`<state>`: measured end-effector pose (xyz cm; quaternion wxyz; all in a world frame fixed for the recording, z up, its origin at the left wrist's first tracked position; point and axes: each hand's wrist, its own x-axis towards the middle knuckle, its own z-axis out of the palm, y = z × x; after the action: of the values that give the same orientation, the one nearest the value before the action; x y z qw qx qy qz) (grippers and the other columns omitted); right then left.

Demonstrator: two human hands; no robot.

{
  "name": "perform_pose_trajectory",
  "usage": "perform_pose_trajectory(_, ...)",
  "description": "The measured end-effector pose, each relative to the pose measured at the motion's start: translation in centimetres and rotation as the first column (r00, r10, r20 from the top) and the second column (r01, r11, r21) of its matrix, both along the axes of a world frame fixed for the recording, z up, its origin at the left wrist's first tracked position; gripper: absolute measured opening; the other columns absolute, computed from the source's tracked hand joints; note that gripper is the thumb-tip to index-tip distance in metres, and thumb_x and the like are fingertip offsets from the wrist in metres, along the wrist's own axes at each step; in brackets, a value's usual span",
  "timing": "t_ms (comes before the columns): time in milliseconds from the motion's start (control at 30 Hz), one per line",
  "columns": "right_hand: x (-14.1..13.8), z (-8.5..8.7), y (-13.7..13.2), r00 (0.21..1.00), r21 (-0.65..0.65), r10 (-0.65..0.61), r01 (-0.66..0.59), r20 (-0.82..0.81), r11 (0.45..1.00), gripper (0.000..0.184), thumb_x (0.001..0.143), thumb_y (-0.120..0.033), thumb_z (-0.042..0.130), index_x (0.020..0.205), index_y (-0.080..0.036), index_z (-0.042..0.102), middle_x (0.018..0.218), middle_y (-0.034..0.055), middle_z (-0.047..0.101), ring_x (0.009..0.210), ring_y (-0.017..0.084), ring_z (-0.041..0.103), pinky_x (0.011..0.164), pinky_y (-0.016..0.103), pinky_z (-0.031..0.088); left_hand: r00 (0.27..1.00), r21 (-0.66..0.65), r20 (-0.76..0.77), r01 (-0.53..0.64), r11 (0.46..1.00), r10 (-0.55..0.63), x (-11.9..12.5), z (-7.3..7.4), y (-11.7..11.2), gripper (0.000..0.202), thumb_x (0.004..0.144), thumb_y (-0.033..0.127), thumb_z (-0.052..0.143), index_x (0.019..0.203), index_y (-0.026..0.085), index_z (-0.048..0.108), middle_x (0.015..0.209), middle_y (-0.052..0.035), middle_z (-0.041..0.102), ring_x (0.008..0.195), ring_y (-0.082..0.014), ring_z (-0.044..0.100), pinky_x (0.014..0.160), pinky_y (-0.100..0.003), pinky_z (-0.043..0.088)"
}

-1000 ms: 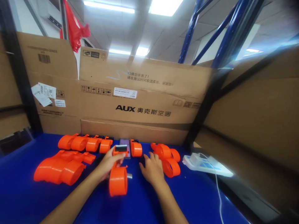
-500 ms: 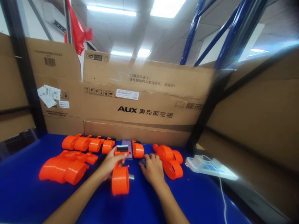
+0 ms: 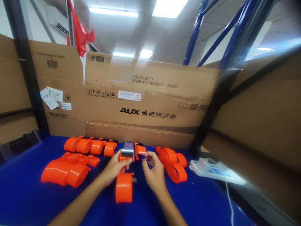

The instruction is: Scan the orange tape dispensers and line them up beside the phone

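Note:
My left hand (image 3: 114,169) is closed around the upper part of an orange plastic holder (image 3: 124,188), whose wide ring hangs below the fingers. A shiny dark strip (image 3: 127,153) lies across the holder's top end. A short grey metallic piece (image 3: 134,180) sticks out behind the ring. To the right, my right hand (image 3: 154,171) pinches a small dark piece (image 3: 142,156) between thumb and fingers, apart from the holder. Just behind that piece stands another orange holder (image 3: 141,149). A phone (image 3: 129,145) lies behind my left hand, partly covered.
At the back left, several orange holders with dark tops (image 3: 91,146) form a row. More orange holders (image 3: 63,171) lie nearer on the left, others (image 3: 172,161) on the right. A white power strip (image 3: 217,171) with a cable sits at the right edge. Cardboard (image 3: 145,103) walls the blue table (image 3: 98,207).
My right hand has lifted from the table with the small dark piece between its fingers. The holder in my left hand has tilted, and its top strip now catches the light.

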<state>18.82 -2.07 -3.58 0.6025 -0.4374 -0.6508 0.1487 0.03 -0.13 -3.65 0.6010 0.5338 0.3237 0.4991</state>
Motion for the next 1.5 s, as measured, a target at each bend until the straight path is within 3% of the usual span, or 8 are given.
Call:
perform_pose_trajectory(133, -1.5, -0.1, -0.6, 0.965, -0.045, 0.145, -0.158, -0.22, 0.986, 0.022, 0.093, -0.042, 0.059, 0.099, -0.023, 0.051, 0.079, 0.0018, 0.065, 0.067, 0.018, 0.067, 0.056, 0.028, 0.058, 1.0, 0.008, -0.02, 0.017, 1.0, -0.017, 0.1, -0.4, 0.0, 0.039, 0.075, 0.04, 0.078, 0.1, 0.019, 0.058, 0.064, 0.0039, 0.062, 0.047, -0.008, 0.05, 0.046, -0.019, 0.037)
perform_pose_trajectory(233, -2.1, -0.2, -0.8, 0.944, -0.023, 0.19, -0.204, -0.27, 0.979, 0.023, 0.091, -0.042, 0.062, 0.096, -0.023, 0.051, 0.081, 0.0019, 0.063, 0.07, 0.018, 0.068, 0.062, 0.031, 0.061, 0.999, 0.014, -0.021, 0.032, 0.999, -0.031, 0.2, -0.6, 0.2, 0.039, 0.077, 0.04, 0.077, 0.103, 0.019, 0.058, 0.065, 0.0033, 0.063, 0.046, -0.0079, 0.05, 0.046, -0.019, 0.036)
perform_pose_trajectory(367, -2.3, -0.4, -1.0, 0.957, 0.01, 0.2, -0.203, -0.211, 0.979, 0.019, 0.089, -0.036, 0.066, 0.092, -0.021, 0.054, 0.086, 0.0035, 0.061, 0.077, 0.018, 0.066, 0.07, 0.031, 0.06, 0.999, 0.017, 0.029, 0.045, 0.999, -0.045, 0.3, -0.6, 0.2, 0.037, 0.078, 0.042, 0.076, 0.101, 0.018, 0.058, 0.064, 0.0027, 0.062, 0.049, -0.0088, 0.052, 0.046, -0.019, 0.037)
perform_pose_trajectory(567, -2.3, -0.3, -1.3, 0.997, 0.069, 0.076, -0.075, -0.009, 0.995, 0.016, 0.091, -0.028, 0.063, 0.079, -0.021, 0.054, 0.079, 0.0011, 0.059, 0.07, 0.015, 0.06, 0.064, 0.026, 0.053, 1.0, 0.043, -0.01, 0.009, 0.999, -0.009, 0.4, -0.7, 0.2, 0.035, 0.08, 0.043, 0.074, 0.1, 0.018, 0.058, 0.062, 0.0035, 0.061, 0.046, -0.0082, 0.05, 0.045, -0.019, 0.037)
perform_pose_trajectory(733, -2.0, 0.4, -1.6, 0.985, 0.17, 0.035, -0.064, 0.171, 0.983, 0.02, 0.093, -0.025, 0.059, 0.074, -0.021, 0.054, 0.074, 0.0009, 0.059, 0.069, 0.015, 0.058, 0.064, 0.026, 0.049, 0.999, 0.054, -0.025, 0.032, 0.998, -0.031, 0.3, -0.7, 0.1, 0.036, 0.08, 0.043, 0.074, 0.102, 0.018, 0.06, 0.064, 0.0031, 0.061, 0.049, -0.0082, 0.05, 0.047, -0.018, 0.038)
perform_pose_trajectory(967, -1.7, 0.5, -2.0, 0.976, 0.198, 0.028, -0.071, 0.214, 0.978, 0.019, 0.092, -0.019, 0.057, 0.074, -0.022, 0.05, 0.074, 0.0006, 0.062, 0.067, 0.015, 0.06, 0.063, 0.026, 0.048, 0.999, 0.052, -0.035, 0.043, 0.998, -0.041, 0.4, -0.5, -0.2, 0.034, 0.078, 0.041, 0.076, 0.098, 0.019, 0.059, 0.065, 0.0033, 0.062, 0.049, -0.0082, 0.051, 0.048, -0.018, 0.039)
perform_pose_trajectory(1200, -1.2, 0.1, -1.7, 0.99, 0.185, 0.035, -0.061, 0.139, 0.981, 0.012, 0.088, -0.018, 0.063, 0.096, -0.023, 0.056, 0.09, 0.004, 0.068, 0.078, 0.018, 0.068, 0.072, 0.029, 0.055, 0.999, 0.054, 0.002, 0.053, 0.997, -0.054, 0.3, -0.2, -0.3, 0.033, 0.08, 0.038, 0.075, 0.101, 0.019, 0.058, 0.064, 0.0032, 0.061, 0.05, -0.0089, 0.052, 0.048, -0.018, 0.039)
perform_pose_trajectory(1500, -0.9, 0.9, -1.6, 0.968, 0.218, 0.126, -0.174, 0.219, 0.96, 0.009, 0.089, -0.015, 0.061, 0.086, -0.023, 0.058, 0.095, 0.0063, 0.07, 0.094, 0.022, 0.067, 0.082, 0.033, 0.053, 0.998, 0.01, 0.039, 0.056, 0.998, -0.056, 0.4, -0.6, -0.1, 0.036, 0.08, 0.037, 0.075, 0.104, 0.018, 0.057, 0.064, 0.0024, 0.062, 0.048, -0.0082, 0.052, 0.047, -0.018, 0.039)
